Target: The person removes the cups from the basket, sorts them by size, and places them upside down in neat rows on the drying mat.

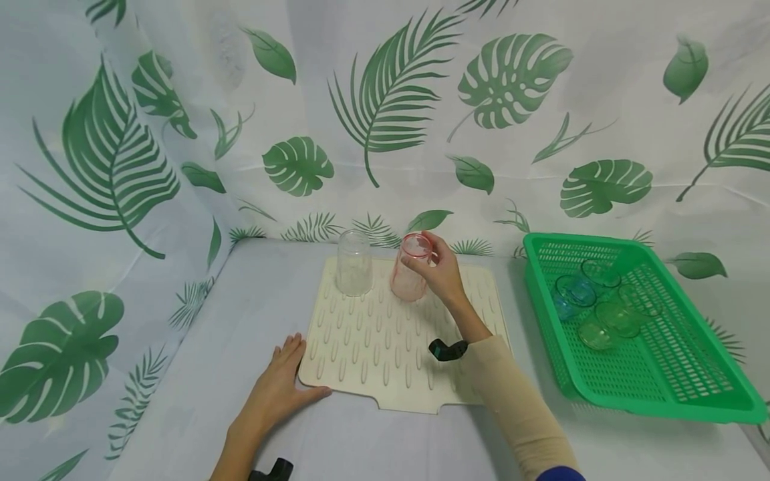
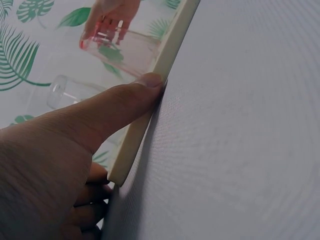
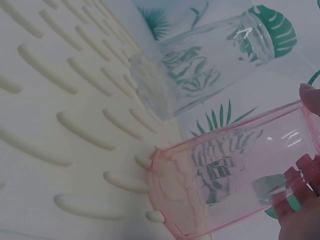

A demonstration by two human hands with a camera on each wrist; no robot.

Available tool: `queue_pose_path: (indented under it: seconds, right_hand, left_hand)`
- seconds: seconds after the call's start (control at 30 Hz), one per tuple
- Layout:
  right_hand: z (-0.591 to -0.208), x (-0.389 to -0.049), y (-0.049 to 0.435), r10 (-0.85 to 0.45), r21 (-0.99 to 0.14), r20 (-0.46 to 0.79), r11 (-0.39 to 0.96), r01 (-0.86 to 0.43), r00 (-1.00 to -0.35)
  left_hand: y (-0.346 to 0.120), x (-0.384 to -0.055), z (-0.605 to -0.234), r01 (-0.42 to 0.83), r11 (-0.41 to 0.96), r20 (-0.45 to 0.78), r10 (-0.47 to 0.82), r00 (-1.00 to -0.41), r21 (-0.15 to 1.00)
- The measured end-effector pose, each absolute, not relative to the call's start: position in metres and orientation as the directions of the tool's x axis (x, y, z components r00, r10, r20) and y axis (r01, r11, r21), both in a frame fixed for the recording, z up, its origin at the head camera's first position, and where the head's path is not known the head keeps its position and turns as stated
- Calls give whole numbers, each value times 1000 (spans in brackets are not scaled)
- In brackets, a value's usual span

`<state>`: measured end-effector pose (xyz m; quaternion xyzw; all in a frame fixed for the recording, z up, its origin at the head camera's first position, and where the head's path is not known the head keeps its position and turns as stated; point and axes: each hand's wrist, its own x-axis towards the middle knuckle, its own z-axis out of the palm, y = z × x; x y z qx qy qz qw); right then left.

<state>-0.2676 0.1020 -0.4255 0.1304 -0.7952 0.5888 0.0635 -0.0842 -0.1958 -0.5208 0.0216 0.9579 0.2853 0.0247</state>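
A pink see-through glass (image 1: 409, 284) stands on the cream ribbed drying mat (image 1: 373, 361), its wider end down. My right hand (image 1: 438, 267) grips it near the top, thumb on the near side and fingers behind. Left of it on the mat is a clear glass (image 1: 354, 267), untouched. My left hand (image 1: 279, 381) rests at the mat's front left corner. Its thumb (image 2: 120, 105) lies against the front edge and its other fingers reach along the left side. In the right wrist view, the lower rim of the pink glass meets the mat's raised ribs.
To the right stands a green plastic basket (image 1: 637, 401) holding several tinted glasses, among them a blue glass (image 1: 571, 297) and a yellow-green glass (image 1: 595, 332). Behind the table hangs a white leaf-patterned cloth (image 1: 415, 174), close to the mat's far edge.
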Motion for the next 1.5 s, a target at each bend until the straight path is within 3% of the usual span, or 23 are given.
queue_pose_path:
  seconds: [0.3,0.73,1.1,1.5]
  right_hand:
    - [-417,-264,103,-153,-912,251,295,-286,-956]
    - [-394,-253,113,-161,-879,365,263,-397,-917]
    - [-408,-269,139,-93,-845,455,270,-462,-886]
    - [-390,-264,160,-42,-797,550,272,-539,-834]
  left_hand:
    - [-196,-84,-521,35,836,-24,58,-998,548]
    - [-196,-85,-522,46,839,-30,74,-997,543]
    - [-195,-85,-522,50,832,-21,73,-997,553]
    - [-194,-84,-520,28,826,-42,62,-997,562]
